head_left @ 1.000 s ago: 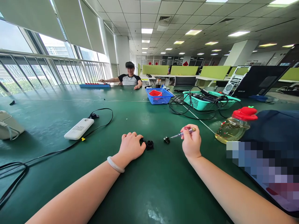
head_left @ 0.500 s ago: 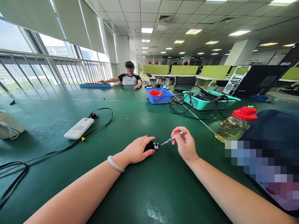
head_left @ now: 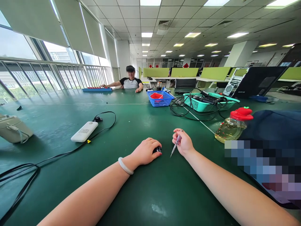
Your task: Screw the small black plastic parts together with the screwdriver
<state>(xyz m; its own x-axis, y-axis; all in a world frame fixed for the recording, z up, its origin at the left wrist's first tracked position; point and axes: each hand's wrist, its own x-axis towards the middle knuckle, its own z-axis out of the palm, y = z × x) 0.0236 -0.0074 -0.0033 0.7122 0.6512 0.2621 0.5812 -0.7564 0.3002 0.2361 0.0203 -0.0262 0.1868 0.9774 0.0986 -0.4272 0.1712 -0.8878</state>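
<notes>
My left hand (head_left: 145, 152) rests on the green tabletop, its fingers curled around a small black object with shiny metal parts (head_left: 158, 150). Most of that object is hidden under the fingers, so its kind cannot be made out. To the right, my right hand (head_left: 185, 143) is closed on a slim screwdriver (head_left: 175, 146) with a clear handle. The screwdriver's tip points down and toward me, apart from the black object.
A white power bank (head_left: 84, 131) and black cable lie on the left, near a beige case (head_left: 15, 128). Right of my hands stand a red-lidded bottle (head_left: 231, 128) and a dark cap (head_left: 275, 125). Blue (head_left: 161, 102) and green (head_left: 199, 106) baskets sit farther back. A person (head_left: 131, 82) sits opposite.
The screwdriver has swung from pointing left at the black object to pointing down toward me. My left fingers have curled further over the object, covering more of it. The view has shifted slightly.
</notes>
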